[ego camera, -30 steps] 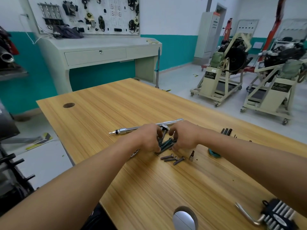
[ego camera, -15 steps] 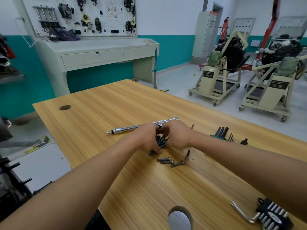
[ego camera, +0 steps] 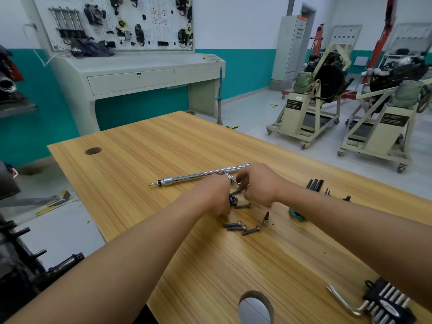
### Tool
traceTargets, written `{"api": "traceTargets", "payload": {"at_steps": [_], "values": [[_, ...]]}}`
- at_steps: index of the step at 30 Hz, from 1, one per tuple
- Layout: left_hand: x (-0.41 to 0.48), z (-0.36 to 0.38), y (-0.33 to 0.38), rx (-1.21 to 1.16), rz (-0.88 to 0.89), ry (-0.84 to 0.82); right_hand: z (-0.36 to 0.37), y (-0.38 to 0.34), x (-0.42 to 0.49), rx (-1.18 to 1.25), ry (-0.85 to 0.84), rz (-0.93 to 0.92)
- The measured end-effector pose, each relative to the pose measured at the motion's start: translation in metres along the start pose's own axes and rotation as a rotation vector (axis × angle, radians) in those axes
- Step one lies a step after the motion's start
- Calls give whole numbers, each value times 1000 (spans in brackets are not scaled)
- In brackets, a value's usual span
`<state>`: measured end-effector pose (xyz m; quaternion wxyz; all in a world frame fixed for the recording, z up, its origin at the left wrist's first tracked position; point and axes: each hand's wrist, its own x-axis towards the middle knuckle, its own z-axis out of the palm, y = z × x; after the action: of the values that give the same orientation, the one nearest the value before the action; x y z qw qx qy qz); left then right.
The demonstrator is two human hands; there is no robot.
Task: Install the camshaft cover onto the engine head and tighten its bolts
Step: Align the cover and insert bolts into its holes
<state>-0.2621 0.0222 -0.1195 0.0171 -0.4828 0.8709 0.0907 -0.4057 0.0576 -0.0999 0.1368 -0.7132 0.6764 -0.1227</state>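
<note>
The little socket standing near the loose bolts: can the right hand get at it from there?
Probably yes. The socket stands alone on bare table, just on the near side of the right hand, with nothing between them. The fingers seem to be pinching a bolt, though, so it may need to let go first.

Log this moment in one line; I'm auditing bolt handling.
left hand: grips bolt bundle | right hand: at bundle, grip unclear | three loose bolts: on wooden table | chrome wrench: behind hands

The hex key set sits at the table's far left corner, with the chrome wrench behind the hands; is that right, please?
No: the head view shows the hex key set at the table's near right corner; the chrome wrench lies behind the left hand and right hand.
</note>
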Motion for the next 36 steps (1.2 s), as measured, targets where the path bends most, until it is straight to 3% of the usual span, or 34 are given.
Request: {"api": "traceTargets", "payload": {"at_steps": [4, 12, 16, 18, 21, 24, 29, 36], "values": [[5, 5, 11, 140, 11, 13, -8, 1, 3, 46, 67, 19], [5, 19, 1, -25, 22, 33, -9, 3, 3, 104, 148, 56], [-1, 10, -12, -505, -119, 112, -6, -2, 5, 126, 144, 57], [-6, 2, -21, -844, -276, 137, -6, -8, 8, 149, 126, 50], [-16, -9, -36, -1471, -472, 39, -6, -19, 14, 185, 83, 55], [-28, -16, -49, -1802, -502, -96, -4, -29, 19, 190, 20, 65], [-43, -16, -52, -1852, -482, -134, 4, -51, 21, 355, 179, -97], [-51, -16, -52, -1783, -398, -66, 8, -68, 16, 220, 37, -212]]}}
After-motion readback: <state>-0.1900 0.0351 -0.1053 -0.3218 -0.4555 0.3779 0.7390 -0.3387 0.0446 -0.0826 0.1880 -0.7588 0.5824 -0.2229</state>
